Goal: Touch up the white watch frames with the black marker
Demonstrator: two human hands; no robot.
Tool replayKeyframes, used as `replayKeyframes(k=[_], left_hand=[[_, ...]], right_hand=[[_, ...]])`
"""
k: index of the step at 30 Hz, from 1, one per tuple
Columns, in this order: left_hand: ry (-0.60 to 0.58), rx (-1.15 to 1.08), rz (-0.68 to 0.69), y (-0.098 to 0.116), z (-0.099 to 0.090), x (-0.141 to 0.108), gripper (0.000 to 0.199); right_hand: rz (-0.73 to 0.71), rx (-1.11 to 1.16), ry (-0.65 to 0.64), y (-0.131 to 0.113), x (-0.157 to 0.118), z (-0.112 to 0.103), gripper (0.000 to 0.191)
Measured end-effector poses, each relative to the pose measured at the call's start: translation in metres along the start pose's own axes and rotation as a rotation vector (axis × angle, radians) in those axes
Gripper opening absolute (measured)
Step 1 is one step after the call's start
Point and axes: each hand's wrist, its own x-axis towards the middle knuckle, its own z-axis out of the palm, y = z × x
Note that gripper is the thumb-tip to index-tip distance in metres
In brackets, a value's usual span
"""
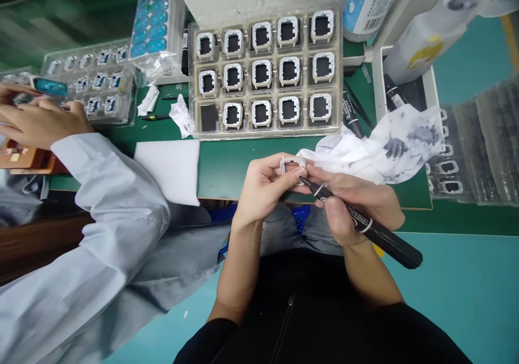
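My left hand point(261, 188) is closed round a small white watch-case frame point(292, 165), held above the front edge of the green table. A black marker pen point(373, 231) lies in the grip of my right hand point(351, 207), its tip at the lower right side of the frame. Fingers of my right hand also reach the frame's right side. Behind my hands, a clear tray point(265, 132) holds rows of similar white frames; its front left compartment has no frame in it. A stained white cloth point(365, 150) lies just beyond my right hand.
At the left, a co-worker's hand point(44, 118) and grey sleeve point(117, 174) reach over the table point(227, 164). A white foam sheet point(168, 172) lies near that arm. Bottles, one in a white box point(381, 83), stand at the right, beside stacked trays point(482, 147).
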Motion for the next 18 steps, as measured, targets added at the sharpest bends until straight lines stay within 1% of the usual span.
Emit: replayKeyframes(k=[1,4,6,8,11,13,15,18], left_hand=[[-0.003,-0.003,-0.009,0.000,0.000,0.000,0.040],[-0.010,-0.003,0.004,0.000,-0.002,0.000,0.038],[-0.035,-0.005,0.018,-0.002,-0.004,0.000,0.034],[-0.072,-0.016,0.020,-0.003,-0.007,0.001,0.028],[-0.093,-0.025,0.029,-0.005,-0.009,0.001,0.023],[-0.068,0.006,0.049,-0.005,-0.007,0.000,0.023],[-0.015,0.073,0.070,-0.003,-0.002,0.000,0.027],[0.099,0.186,0.096,0.000,0.010,-0.003,0.034]], right_hand=[[-0.025,0.007,-0.008,0.000,0.000,0.000,0.011],[-0.229,0.063,0.028,0.002,0.002,0.001,0.026],[-0.319,0.077,0.026,0.005,0.004,0.003,0.033],[-0.363,0.079,0.028,0.008,0.005,0.006,0.039],[-0.430,0.060,0.094,0.011,0.006,0.011,0.046],[-0.457,0.015,0.161,0.011,0.007,0.016,0.047],[-0.485,-0.047,0.228,0.009,0.009,0.021,0.045],[-0.499,-0.166,0.254,0.005,0.011,0.024,0.042]])
